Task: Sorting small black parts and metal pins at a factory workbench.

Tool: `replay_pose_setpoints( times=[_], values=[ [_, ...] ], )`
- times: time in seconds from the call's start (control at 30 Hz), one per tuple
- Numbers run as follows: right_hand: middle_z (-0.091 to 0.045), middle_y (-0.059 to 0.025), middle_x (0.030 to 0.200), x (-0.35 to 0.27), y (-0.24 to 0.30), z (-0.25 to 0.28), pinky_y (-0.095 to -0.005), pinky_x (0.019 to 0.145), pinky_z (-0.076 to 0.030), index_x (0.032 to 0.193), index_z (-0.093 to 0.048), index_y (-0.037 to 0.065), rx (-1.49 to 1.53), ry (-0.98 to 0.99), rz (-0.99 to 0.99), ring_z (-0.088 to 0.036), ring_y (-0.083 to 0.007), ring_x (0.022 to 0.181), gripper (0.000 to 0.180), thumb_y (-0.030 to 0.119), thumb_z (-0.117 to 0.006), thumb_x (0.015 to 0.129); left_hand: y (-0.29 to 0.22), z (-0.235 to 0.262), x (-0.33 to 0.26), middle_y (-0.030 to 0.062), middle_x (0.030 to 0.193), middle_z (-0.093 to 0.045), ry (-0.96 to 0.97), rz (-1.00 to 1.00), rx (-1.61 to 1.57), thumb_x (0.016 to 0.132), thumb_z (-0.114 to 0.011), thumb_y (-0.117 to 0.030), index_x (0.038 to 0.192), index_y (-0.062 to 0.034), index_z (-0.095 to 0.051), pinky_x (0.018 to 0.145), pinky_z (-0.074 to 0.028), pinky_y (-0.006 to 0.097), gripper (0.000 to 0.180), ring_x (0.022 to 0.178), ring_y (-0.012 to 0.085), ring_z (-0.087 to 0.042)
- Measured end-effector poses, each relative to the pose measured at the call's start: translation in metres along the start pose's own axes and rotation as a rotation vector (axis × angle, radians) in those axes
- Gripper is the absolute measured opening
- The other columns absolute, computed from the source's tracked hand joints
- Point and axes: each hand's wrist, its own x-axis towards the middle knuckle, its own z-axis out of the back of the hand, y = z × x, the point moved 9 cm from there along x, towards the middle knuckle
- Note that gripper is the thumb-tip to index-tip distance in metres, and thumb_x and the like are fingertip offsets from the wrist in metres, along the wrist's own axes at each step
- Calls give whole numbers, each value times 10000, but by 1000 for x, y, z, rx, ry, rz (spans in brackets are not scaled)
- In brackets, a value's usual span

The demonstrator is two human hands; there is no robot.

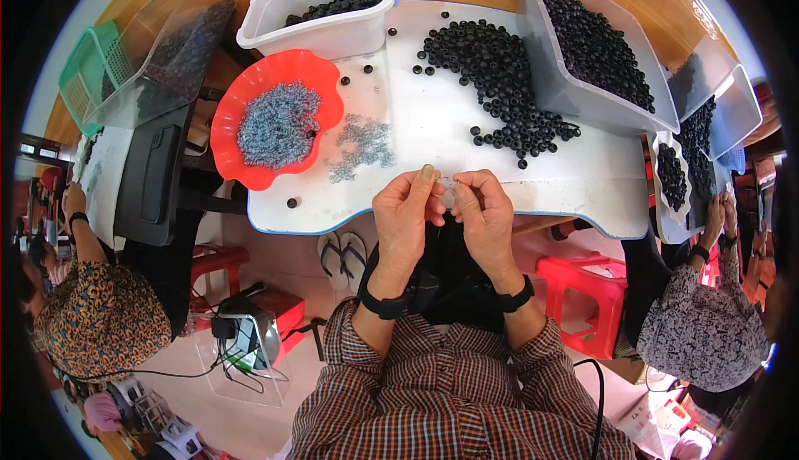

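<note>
My left hand [408, 210] and my right hand [485, 215] meet at the near edge of the white table, both closed in a pinch. Between the fingertips shows a tiny pale bit, too small to name; I cannot tell which hand has hold of it. Left of my hands, small silvery metal pieces, perhaps springs [364, 145], lie loose on the table. More of them fill a red scalloped bowl [325, 119]. To the upper right spreads a heap of black round parts with holes [491, 65].
At the back stand a white tub [316, 34] and a large grey bin [574, 98], both holding black parts. Co-workers sit at tables on either side. Red stools [587, 294] and a pair of sandals [341, 260] are on the floor.
</note>
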Motion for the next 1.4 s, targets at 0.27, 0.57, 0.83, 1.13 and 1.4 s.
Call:
replay_pose_setpoints(
  times=[0.27, 0.57, 0.83, 1.13, 1.4],
  values=[
    [-577, -13, 804, 0, -8, 10, -200, 551, -456, 1004, -586, 0, 79, 12, -29, -547, -58, 629, 80, 51, -585, 942, -34, -10, 29, 83, 781, -673, 1, -377, 760, 894, -682, -162, 924, 13, -682, 470, -456, 255, 178, 563, 121, -590],
    [-585, -7, 784, -2, -13, 29, -194, 550, -445, 985, -596, -4, 53, -44, -25, -538, -53, 620, 83, 65, -600, 937, -58, -49, 37, 151, 783, -606, -110, -779, 1395, 838, -647, -89, 925, -37, -675, 596, -486, 414, 106, 670, 327, -618],
    [-576, -7, 766, 2, -20, 38, -198, 544, -446, 988, -598, -9, 65, -69, -21, -538, -55, 611, 76, 41, -590, 931, -42, -110, 26, 93, 998, -582, 224, -906, 1394, 775, -566, 10, 1059, -110, -692, 671, -512, 395, 333, 845, 302, -602],
    [-604, -19, 787, 2, -20, 38, -201, 542, -453, 988, -594, -7, 81, -65, -6, -544, -59, 609, 77, 47, -594, 933, -25, -104, 43, 87, 942, -598, 303, -778, 1424, 807, -577, -10, 1014, -71, -687, 715, -504, 396, 243, 881, 293, -594],
    [-598, -15, 777, 1, -17, 37, -201, 542, -452, 975, -592, -3, 42, -65, -7, -546, -57, 609, 81, 65, -606, 933, -28, -87, 41, 99, 909, -613, 245, -813, 1242, 805, -625, 13, 982, -38, -672, 663, -503, 352, 190, 788, 259, -616]
  ],
)
